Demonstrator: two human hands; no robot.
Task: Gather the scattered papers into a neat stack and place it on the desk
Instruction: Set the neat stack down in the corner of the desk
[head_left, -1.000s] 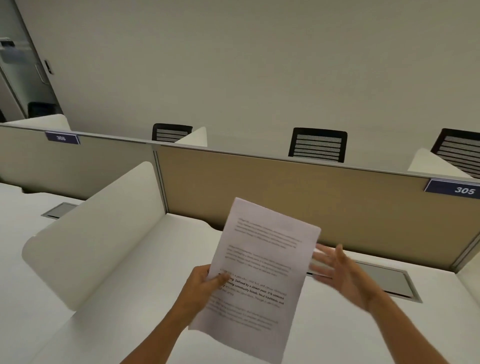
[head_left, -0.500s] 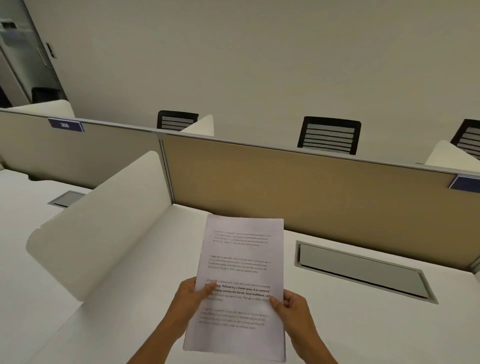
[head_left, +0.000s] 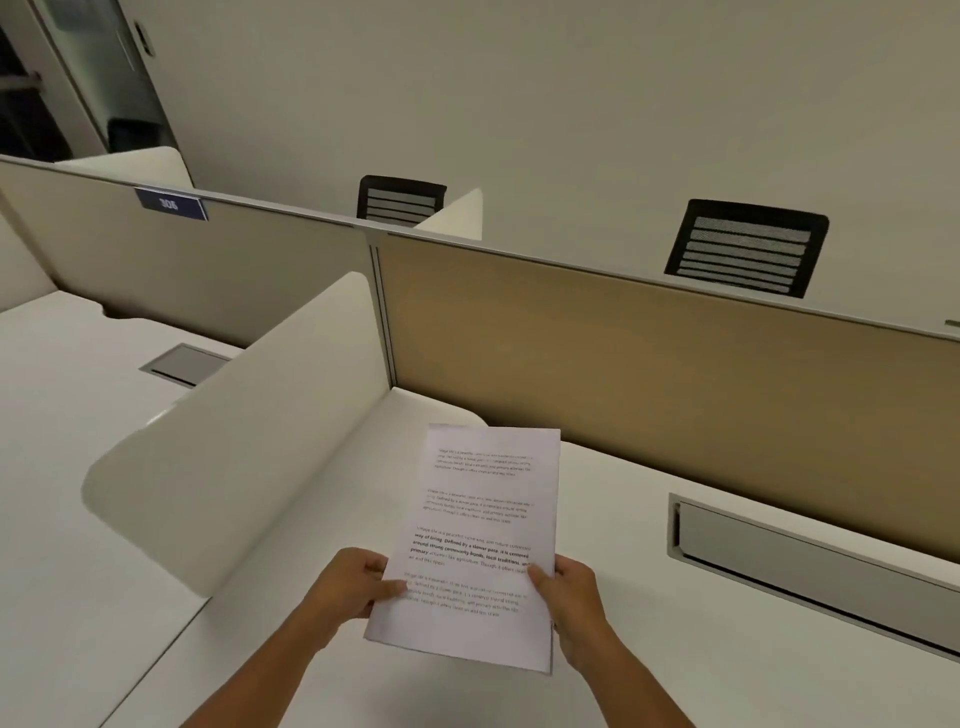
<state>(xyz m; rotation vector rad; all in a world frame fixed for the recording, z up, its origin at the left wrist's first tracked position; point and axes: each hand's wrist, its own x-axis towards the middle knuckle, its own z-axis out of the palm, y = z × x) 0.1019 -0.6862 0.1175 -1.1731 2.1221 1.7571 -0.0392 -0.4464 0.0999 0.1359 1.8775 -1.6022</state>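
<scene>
A stack of white printed papers (head_left: 480, 519) is held upright-lengthwise above the white desk (head_left: 701, 649), its far end toward the partition. My left hand (head_left: 348, 584) grips its left edge with the thumb on top of the page. My right hand (head_left: 571, 587) grips the right edge, thumb also on the page. The sheets look squared up, with a slight offset at the lower right corner. Whether the stack touches the desk cannot be told.
A curved white side divider (head_left: 249, 441) stands left of the papers. A tan partition (head_left: 675, 374) closes the desk's far side, with a grey cable tray lid (head_left: 810, 561) in front of it. Black chairs (head_left: 748, 249) stand beyond.
My right hand came in from the right, open, and took hold of the stack's right edge. The papers turned from tilted to straight and moved lower, closer to the desk.
</scene>
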